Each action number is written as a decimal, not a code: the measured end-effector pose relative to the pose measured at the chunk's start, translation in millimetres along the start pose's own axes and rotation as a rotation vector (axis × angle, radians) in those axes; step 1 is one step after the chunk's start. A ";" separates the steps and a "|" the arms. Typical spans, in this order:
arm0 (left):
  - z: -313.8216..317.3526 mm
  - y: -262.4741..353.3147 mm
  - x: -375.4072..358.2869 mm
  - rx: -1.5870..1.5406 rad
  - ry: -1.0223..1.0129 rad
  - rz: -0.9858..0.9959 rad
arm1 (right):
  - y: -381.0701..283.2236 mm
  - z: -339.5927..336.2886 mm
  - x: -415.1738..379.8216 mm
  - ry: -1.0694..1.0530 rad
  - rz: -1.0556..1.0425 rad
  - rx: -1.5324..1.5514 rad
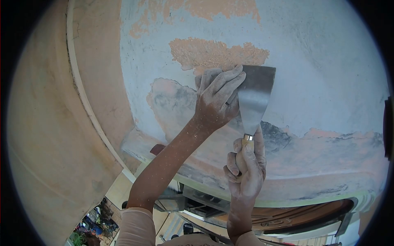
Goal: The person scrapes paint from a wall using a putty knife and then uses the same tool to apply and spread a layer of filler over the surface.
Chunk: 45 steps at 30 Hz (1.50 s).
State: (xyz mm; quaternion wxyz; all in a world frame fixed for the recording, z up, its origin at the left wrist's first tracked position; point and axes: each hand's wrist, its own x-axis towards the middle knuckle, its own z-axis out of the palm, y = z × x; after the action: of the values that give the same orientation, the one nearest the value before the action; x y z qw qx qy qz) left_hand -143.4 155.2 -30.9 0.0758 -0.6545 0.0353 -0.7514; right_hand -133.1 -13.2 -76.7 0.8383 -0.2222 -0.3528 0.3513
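Note:
In my right hand (249,170) is a putty knife (257,92), gripped by its short wooden handle with my thumb along the front. Its wide metal blade points up against the pale painted wall (316,90). Up beside the blade, my left hand (217,92) has its fingers stretched toward the wall, with the fingertips at the blade's upper left edge. White dust coats both hands. Just above the fingers lies a rough peach patch (217,53) where the white coat is gone. A grey, stained patch (174,98) shows left of my left wrist.
A raised pale strip (84,92) runs down the left wall section. Below the wall, a ledge (312,201) curves above a brown wooden panel (303,215). Far down at the lower left are plants and assorted items (96,221).

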 end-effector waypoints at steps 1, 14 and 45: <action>0.3 2.3 -2.0 -0.003 -0.012 -0.005 | -1.9 -1.3 -2.2 0.011 0.003 0.001; -5.0 12.3 -13.1 0.024 -0.068 -0.045 | -5.6 -10.8 -10.6 0.014 0.017 -0.013; 6.9 9.9 -0.8 -0.053 -0.047 -0.002 | -19.8 -12.1 -5.1 -0.041 0.046 0.117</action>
State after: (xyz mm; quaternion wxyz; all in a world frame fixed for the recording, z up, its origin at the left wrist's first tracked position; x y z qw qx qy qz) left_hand -135.8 145.9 -32.3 0.0583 -0.6740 0.0528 -0.7345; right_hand -118.0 -31.5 -74.4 0.8340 -0.1738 -0.3437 0.3951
